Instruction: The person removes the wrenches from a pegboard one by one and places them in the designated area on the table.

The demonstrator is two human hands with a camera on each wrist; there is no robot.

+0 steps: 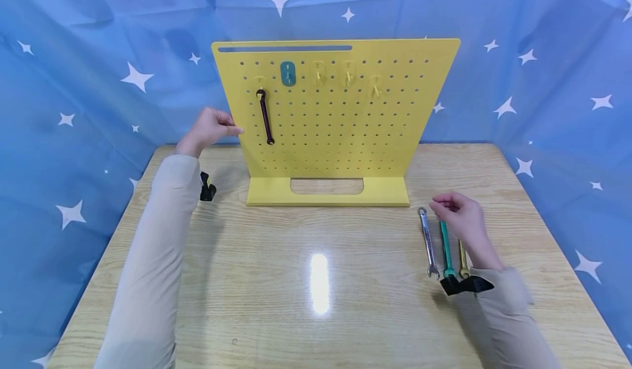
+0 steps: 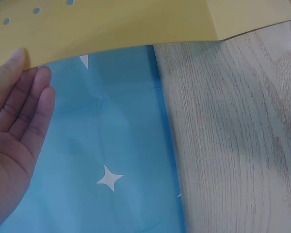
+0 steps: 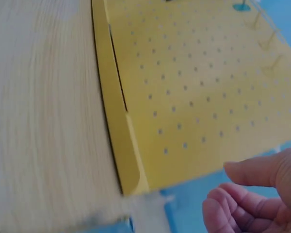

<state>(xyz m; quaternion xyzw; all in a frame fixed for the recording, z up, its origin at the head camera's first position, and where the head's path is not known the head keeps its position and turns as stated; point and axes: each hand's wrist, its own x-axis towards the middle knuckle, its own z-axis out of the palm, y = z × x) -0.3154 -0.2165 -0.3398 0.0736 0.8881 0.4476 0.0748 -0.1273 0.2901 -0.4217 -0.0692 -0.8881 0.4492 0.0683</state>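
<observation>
A yellow pegboard (image 1: 340, 155) stands upright at the back of the table. My left hand (image 1: 206, 130) pinches its left edge; the left wrist view puts the thumb (image 2: 12, 65) on the front face, the other fingers behind. A dark purple wrench (image 1: 265, 117) hangs from the leftmost hook. To the right, my right hand (image 1: 461, 218) hovers over the wrenches, fingers loosely curled, holding nothing. Beneath and beside it lie a silver wrench (image 1: 428, 243), a green wrench (image 1: 446, 248) and a gold wrench (image 1: 463, 258); the hand hides the upper ends of the green and gold ones.
Several hooks without wrenches sit along the board's upper part, among them a blue hook (image 1: 288, 74) and a yellow hook (image 1: 376, 88). Blue cloth (image 1: 494, 40) with white stars surrounds the wooden table (image 1: 266, 276). A black strap (image 1: 466, 285) crosses the right wrist.
</observation>
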